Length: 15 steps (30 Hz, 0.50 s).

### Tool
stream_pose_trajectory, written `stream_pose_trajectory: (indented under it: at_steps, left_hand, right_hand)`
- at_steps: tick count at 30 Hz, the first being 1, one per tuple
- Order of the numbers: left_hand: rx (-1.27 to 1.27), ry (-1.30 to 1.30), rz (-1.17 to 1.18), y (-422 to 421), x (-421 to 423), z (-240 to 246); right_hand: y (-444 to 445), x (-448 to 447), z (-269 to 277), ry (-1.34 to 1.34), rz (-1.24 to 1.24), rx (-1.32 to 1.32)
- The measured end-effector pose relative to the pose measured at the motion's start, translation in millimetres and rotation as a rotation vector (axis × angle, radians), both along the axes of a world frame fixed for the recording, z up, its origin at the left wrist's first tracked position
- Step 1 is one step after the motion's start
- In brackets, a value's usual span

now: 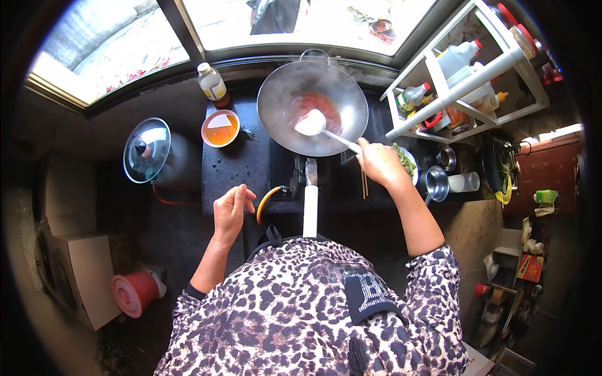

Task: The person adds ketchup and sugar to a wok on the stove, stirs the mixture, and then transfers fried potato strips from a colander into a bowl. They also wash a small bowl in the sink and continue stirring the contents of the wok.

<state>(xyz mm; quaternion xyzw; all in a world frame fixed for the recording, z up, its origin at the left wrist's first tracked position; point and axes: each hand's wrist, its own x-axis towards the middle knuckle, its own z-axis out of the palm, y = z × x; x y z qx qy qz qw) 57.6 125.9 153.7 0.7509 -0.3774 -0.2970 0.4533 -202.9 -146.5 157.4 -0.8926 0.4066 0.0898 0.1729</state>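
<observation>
A steel wok with a white handle sits on the stove, steam rising from reddish contents in its bottom. My right hand is closed around the handle of a metal wok spatula, whose head is in the wok. To the left of the wok handle, my left hand hovers near the counter's front edge, fingers loosely curled, with nothing seen in it. A bowl of orange liquid stands on the dark counter, near a white-capped bottle. Partly hidden behind my right hand is a plate of green vegetables.
A white rack with bottles stands at the right. Below it are a metal pot and a jar. Chopsticks lie by my right hand. A glass lid is at the left, a yellow hose at the front.
</observation>
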Motion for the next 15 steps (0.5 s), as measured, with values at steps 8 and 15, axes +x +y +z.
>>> stream_pose_trajectory:
  at_steps: [8,15]
  left_hand:
    - [-0.077,0.003,-0.012,-5,2,-6]
    - [-0.038,-0.019,0.004,0,2,-6]
  right_hand:
    - [-17,-23,-13,0.064,-0.060,-0.411]
    - [12,-42,-36,0.054,0.013,-0.433]
